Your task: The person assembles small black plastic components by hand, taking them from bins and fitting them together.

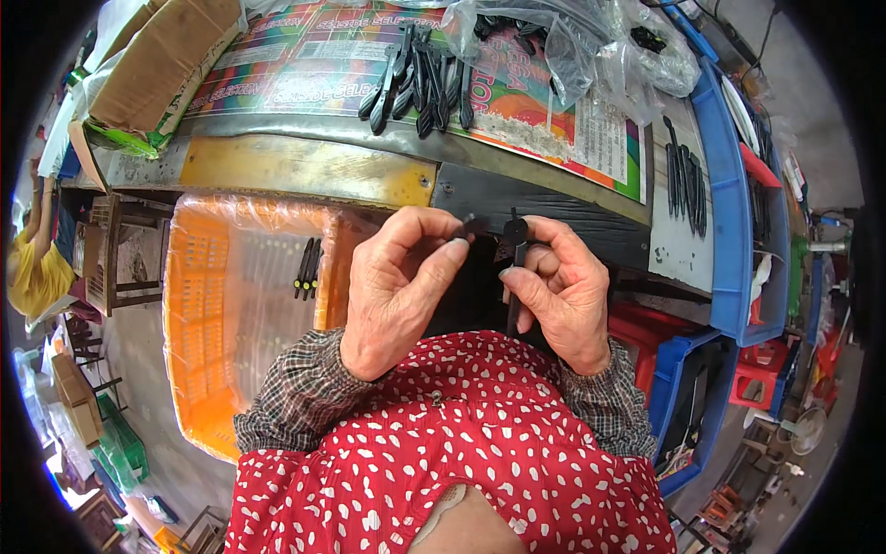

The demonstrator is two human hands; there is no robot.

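A crate point(198, 305) stands left of the left hand point(397, 288), piled parts point(426, 88) lie on the bench point(305, 164) beyond, a bin point(729, 245) at right.

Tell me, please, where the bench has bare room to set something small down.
The printed sheet looks bare between the cardboard box and the pile of black parts, and near its lower right corner, past the white crumbs. It is crowded at that pile, around the plastic bag, and where a row of black pieces lies beside the blue tray.
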